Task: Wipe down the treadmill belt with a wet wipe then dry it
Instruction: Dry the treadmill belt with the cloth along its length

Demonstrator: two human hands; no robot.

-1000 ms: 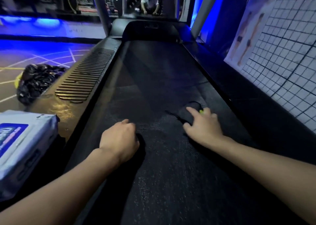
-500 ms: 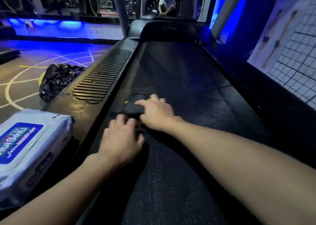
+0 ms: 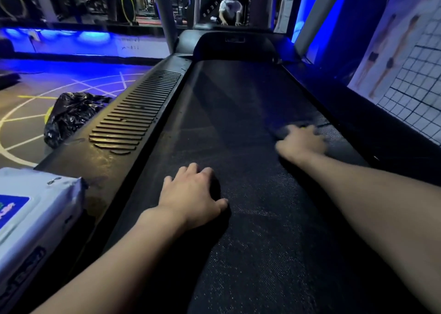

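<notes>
the long black textured treadmill belt (image 3: 238,122) runs up the middle of the frame, and a white and blue pack of wet wipes (image 3: 35,206) sits at lower left. the left hand (image 3: 191,199) rests on the belt at centre, fingers loosely bent with nothing seen in it. the right hand (image 3: 301,141), at the belt's right edge, lies over a small dark cloth (image 3: 284,131), too blurred to tell flat fingers from curled. weight on a free belt could roll it and tip the person forward, and the cloth may snag at the edge.
</notes>
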